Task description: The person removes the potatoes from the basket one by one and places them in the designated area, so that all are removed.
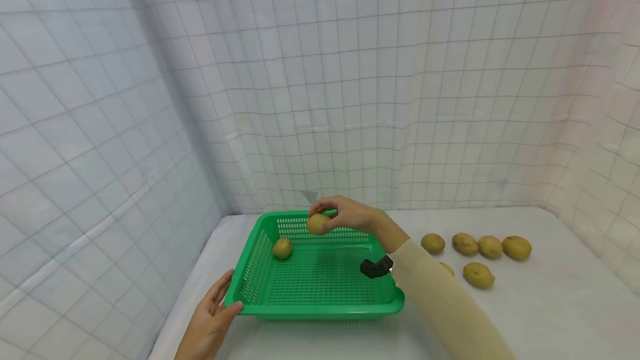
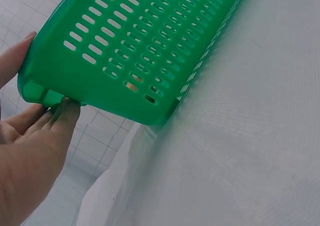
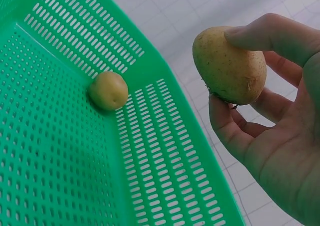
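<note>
My right hand [image 1: 352,214] pinches a yellow potato [image 1: 317,225] between thumb and fingers, over the far part of a green plastic basket [image 1: 320,310]. In the right wrist view, bits of dirt show on the underside of this held potato [image 3: 225,68]. Another potato [image 1: 282,249] lies inside the basket, in its far left corner. My left hand [image 1: 207,321] holds the basket's near left corner. The left wrist view shows the thumb at the rim's top side and the fingers [image 2: 62,121] curled beneath it.
Several potatoes lie on the white table [image 1: 545,304] to the right of the basket, among them one potato [image 1: 478,275] nearer the front. My right forearm partly hides another potato [image 1: 447,269]. A gridded white curtain [image 1: 340,99] hangs behind and along both sides.
</note>
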Motion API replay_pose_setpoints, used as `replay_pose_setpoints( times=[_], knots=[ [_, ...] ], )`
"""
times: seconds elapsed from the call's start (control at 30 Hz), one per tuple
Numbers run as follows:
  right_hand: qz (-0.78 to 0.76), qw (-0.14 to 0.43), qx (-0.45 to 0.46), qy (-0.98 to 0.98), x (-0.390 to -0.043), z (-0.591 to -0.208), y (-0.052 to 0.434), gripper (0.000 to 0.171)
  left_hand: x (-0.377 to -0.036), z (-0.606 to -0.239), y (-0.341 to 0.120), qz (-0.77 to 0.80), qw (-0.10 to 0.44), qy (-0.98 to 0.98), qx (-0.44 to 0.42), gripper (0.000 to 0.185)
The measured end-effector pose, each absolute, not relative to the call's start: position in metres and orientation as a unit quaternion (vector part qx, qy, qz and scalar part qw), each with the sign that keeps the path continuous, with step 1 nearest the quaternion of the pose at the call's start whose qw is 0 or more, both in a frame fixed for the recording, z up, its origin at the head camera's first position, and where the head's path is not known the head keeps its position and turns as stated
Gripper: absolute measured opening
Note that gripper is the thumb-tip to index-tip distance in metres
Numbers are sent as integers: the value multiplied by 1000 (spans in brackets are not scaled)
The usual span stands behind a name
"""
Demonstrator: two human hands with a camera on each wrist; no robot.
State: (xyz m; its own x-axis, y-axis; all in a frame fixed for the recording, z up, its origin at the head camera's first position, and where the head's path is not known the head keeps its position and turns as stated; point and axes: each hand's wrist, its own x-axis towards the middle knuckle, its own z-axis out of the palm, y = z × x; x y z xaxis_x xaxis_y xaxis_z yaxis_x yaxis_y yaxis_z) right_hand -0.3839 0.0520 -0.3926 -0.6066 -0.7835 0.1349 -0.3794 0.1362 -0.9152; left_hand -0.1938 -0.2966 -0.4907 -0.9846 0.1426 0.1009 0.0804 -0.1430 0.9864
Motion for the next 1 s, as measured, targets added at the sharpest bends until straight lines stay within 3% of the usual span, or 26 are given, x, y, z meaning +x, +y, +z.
replay_pose_setpoints(
  times=[0.77,1.0],
  knots=[
    [-535,162,-353,751,-367,-393,111,46,-198,-488,-297,756,25,648,91,79],
    [-542,145,-337,756,-360,-397,124,40,-198,-488,-297,745,26,661,90,78]
  ],
)
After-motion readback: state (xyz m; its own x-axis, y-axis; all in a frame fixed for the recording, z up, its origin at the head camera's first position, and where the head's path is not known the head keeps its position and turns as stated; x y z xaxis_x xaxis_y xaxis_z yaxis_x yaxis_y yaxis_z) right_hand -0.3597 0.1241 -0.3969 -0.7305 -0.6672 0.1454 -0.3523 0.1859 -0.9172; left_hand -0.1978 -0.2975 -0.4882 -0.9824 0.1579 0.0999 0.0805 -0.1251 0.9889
